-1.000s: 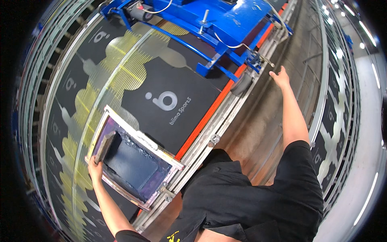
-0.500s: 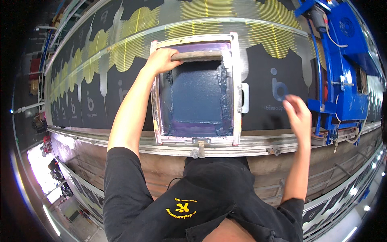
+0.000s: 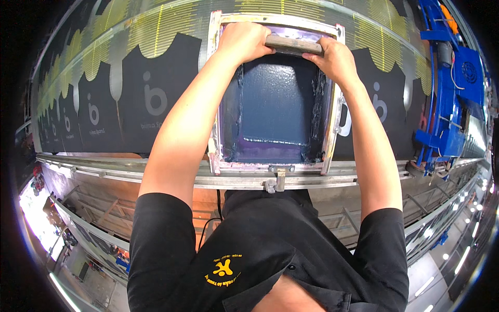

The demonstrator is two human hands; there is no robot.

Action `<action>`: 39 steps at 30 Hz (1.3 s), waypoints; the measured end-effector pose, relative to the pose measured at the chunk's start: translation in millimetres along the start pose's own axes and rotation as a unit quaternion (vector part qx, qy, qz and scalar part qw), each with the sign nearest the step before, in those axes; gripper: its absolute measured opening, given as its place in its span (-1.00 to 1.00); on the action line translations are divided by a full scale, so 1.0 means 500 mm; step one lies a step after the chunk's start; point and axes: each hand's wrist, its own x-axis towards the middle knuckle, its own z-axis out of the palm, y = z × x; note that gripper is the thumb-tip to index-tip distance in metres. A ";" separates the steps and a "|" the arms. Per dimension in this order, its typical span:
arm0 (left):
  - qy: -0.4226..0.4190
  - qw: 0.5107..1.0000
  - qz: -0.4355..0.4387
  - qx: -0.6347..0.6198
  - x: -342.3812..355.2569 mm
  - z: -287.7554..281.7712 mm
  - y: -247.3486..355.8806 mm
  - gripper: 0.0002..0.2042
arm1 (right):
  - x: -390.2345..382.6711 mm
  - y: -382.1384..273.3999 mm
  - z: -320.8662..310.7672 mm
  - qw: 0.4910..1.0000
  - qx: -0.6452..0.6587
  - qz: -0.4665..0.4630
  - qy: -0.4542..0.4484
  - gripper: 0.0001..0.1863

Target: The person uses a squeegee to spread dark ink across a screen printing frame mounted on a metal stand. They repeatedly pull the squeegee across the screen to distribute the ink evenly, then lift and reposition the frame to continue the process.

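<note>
Both ends of a wooden-handled squeegee point(image 3: 293, 43) are gripped, the left end by my left hand point(image 3: 244, 41) and the right end by my right hand point(image 3: 335, 58). It lies across the far end of a screen printing frame point(image 3: 332, 119). Dark blue ink point(image 3: 278, 99) coats the mesh on the near side of the squeegee, with thick ridges along the sides. The squeegee's blade is mostly hidden. Under and beside the frame lie black shirt panels; one panel point(image 3: 179, 62) to the left bears a grey print.
More printed panels point(image 3: 93, 104) run off to the left along the long table. A metal rail point(image 3: 130, 174) edges the table's near side, where a clamp point(image 3: 280, 179) sits at the frame. Blue machinery point(image 3: 442, 130) stands at the right.
My right hand has come in from the right and closed on the squeegee's right end. The frame now appears farther right and higher in view, over a different panel position.
</note>
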 end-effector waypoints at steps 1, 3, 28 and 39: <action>0.002 1.000 -0.003 -0.010 -0.009 0.002 0.003 -0.61 | -0.010 -0.002 0.006 1.000 -0.002 -0.004 0.008 -0.47; 0.010 1.000 -0.005 -0.009 -0.046 0.016 0.020 -0.62 | -0.044 -0.007 0.015 1.000 -0.001 -0.017 0.022 -0.47; -0.060 0.997 0.012 -0.039 -0.513 0.034 0.231 -0.71 | -0.525 -0.121 0.035 0.986 0.087 -0.141 0.011 -0.55; -0.008 0.998 -0.052 0.025 0.000 0.042 -0.037 -0.55 | 0.021 0.000 0.054 0.998 0.038 -0.012 0.050 -0.43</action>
